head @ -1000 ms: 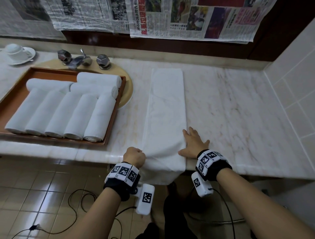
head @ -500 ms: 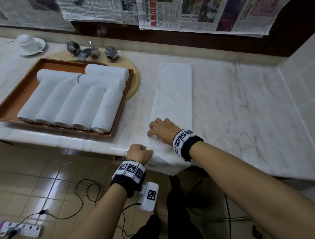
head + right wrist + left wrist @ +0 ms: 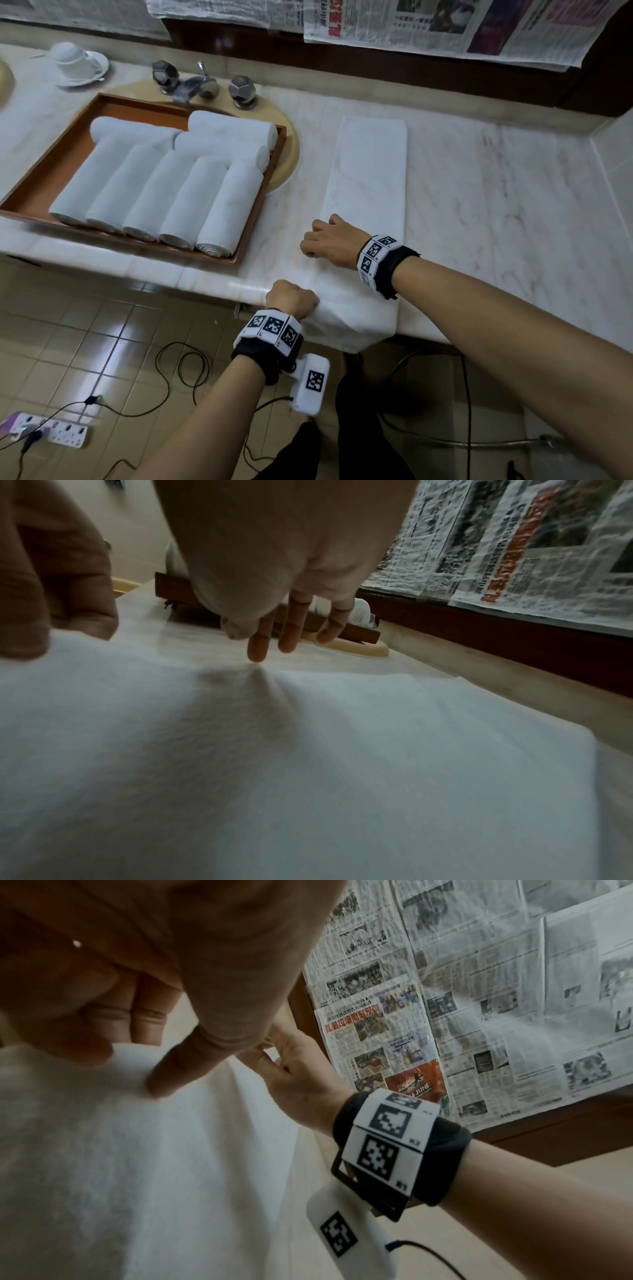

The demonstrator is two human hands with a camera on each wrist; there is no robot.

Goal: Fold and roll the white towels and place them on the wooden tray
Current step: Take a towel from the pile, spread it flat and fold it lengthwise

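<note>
The left hand (image 3: pixel 292 298) grips the near corner of the folded towel (image 3: pixel 368 178) at the counter's (image 3: pixel 496 205) edge. The right hand (image 3: pixel 330 241), fingers loosely spread, presses the strip's left edge just beyond. The wooden tray (image 3: pixel 65 164) of rolled towels (image 3: pixel 164 192) sits to the left.

right hand (image 3: pixel 330 241) hiding towel's (image 3: pixel 370 178) left edge, wooden tray (image 3: pixel 51 178) cropped at frame's left

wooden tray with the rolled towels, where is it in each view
Head: wooden tray at upper left on the counter, left of the flat towel.
Left wrist: not in it.
Right wrist: its dark side wall shows at centre, behind the fingers.
Shared landmark: the newspapers on the wall.
</note>
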